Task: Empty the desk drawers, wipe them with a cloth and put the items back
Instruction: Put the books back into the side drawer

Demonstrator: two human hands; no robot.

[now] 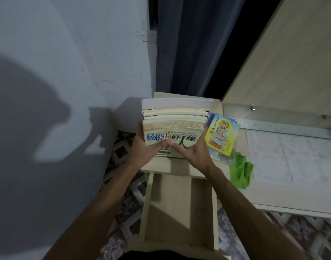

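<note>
Two hands hold one stack of books [173,121] over the desk corner [160,166], directly behind the open drawer [179,207]. Your left hand [144,149] grips the stack's left edge, fingers wrapped around the side and thumb laid across the top cover. Your right hand [192,152] grips the right edge, fingers reaching up the side and thumb lying flat on the cover. Both thumbs meet near the middle of the cover's near edge. You cannot tell whether the stack's underside rests on the desk or is raised just above it.

The top book bears large blue and green Chinese characters and a line of small English print. Several more books lie beneath it, page edges facing away from you.

The drawer is pulled out toward you, below your forearms. Its pale wooden floor is bare and partly in shadow.

Just right of the stack, a yellow booklet [222,136] with a standing figure on its cover lies on other small printed items. Near the booklet's lower right corner, a crumpled green cloth [241,173] lies on the desk and hangs over its front edge.

Farther right, a glass sheet [292,156] covers the desk top. A grey wall [67,53] stands to your left, and a dark curtain [189,44] hangs behind the desk. Patterned floor tiles [127,194] show on both sides of the drawer.
</note>
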